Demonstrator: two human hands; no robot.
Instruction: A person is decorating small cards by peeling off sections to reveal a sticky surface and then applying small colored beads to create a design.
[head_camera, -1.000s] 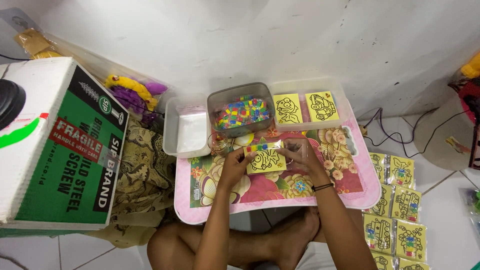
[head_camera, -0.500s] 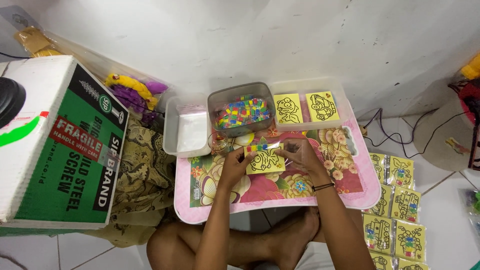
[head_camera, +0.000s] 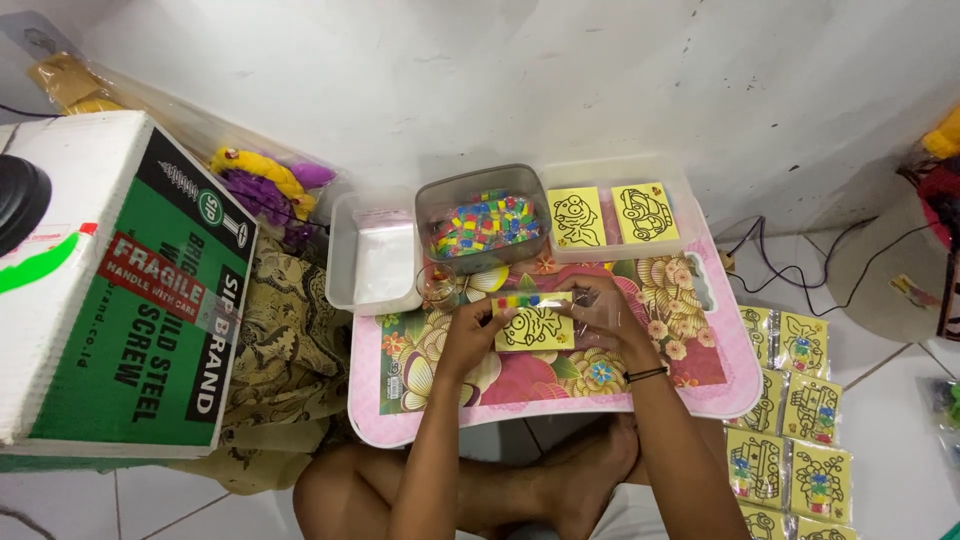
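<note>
Head view: keep left hand (head_camera: 468, 335) and right hand (head_camera: 607, 318) pinched on the yellow sand-art card (head_camera: 534, 328) with its strip of colour sachets (head_camera: 530, 300), low over the pink floral table (head_camera: 560, 395), edges squared, clear sleeve held taut.

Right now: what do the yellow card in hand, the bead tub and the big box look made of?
Yellow card: matte paper or thin card, black line drawing; held by left hand and right hand.
Bead tub: translucent greyish plastic, beads show through.
Big box: printed corrugated cardboard, probably; folded edges.
</note>
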